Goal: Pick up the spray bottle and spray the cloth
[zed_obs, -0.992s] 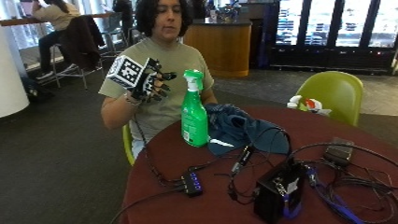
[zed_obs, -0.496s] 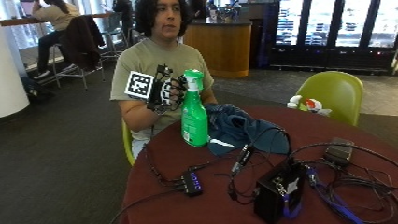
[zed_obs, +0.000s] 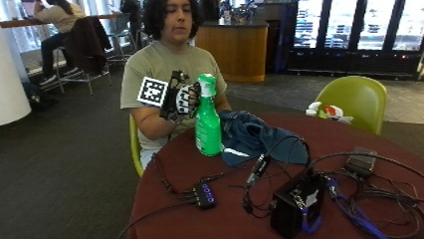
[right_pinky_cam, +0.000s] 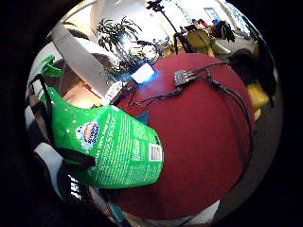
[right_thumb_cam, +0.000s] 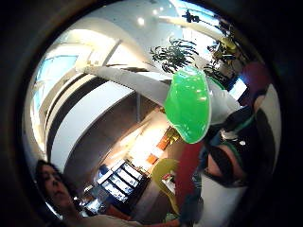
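While the green spray bottle stands upright on the round red table, its neck is approached by the gloved right hand, fingers relaxed and nothing yet gripped. Just beside the bottle, a blue cloth is heaped on the tabletop.

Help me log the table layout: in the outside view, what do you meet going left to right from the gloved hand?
Gloved right hand → green spray bottle → dark blue cloth → black box → yellow-green chair.
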`<act>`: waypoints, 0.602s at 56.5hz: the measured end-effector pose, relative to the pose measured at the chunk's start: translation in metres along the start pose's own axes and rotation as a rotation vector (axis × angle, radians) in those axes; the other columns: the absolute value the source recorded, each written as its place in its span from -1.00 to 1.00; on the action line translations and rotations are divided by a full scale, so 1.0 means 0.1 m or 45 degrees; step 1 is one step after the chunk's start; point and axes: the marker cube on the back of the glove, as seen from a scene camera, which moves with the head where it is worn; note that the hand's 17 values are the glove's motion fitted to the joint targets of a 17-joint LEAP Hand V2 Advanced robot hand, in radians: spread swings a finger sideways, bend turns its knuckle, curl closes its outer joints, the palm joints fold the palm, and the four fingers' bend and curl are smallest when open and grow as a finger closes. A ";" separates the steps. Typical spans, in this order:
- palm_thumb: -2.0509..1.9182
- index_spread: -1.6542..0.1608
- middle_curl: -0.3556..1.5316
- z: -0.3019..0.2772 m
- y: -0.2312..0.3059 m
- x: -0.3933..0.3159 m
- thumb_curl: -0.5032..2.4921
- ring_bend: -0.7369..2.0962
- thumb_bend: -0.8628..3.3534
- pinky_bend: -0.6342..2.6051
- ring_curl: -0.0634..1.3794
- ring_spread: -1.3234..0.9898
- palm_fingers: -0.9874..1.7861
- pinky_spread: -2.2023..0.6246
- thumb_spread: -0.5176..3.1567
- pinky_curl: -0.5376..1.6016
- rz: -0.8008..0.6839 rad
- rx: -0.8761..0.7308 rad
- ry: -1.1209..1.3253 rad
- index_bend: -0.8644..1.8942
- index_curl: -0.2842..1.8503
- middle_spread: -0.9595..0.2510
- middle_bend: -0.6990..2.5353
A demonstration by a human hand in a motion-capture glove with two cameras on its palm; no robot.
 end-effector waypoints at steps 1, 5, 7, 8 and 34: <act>0.54 0.55 0.15 -0.01 0.01 0.00 -0.20 0.23 -0.57 -0.04 -0.04 -0.03 0.64 0.43 -0.15 0.08 -0.001 -0.003 0.003 0.19 -0.19 0.27 -0.03; 0.54 0.55 0.17 -0.07 0.07 0.01 -0.18 0.25 -0.57 -0.02 -0.01 -0.03 0.62 0.43 -0.16 0.10 0.007 -0.055 0.056 0.20 -0.16 0.27 -0.01; 0.54 0.56 0.18 -0.11 0.07 0.01 -0.17 0.26 -0.57 -0.01 0.00 -0.03 0.61 0.43 -0.15 0.11 0.017 -0.102 0.094 0.19 -0.15 0.27 -0.01; 0.54 0.56 0.19 -0.13 0.08 0.02 -0.17 0.26 -0.57 -0.01 0.00 -0.03 0.60 0.43 -0.16 0.11 0.016 -0.138 0.108 0.20 -0.14 0.28 0.00; 0.38 0.47 -0.11 -1.26 0.64 -0.10 -0.27 -0.16 -0.61 -0.31 -0.33 0.12 0.03 0.62 -0.13 -0.10 -0.289 -0.905 0.390 -0.21 -0.30 0.61 -0.37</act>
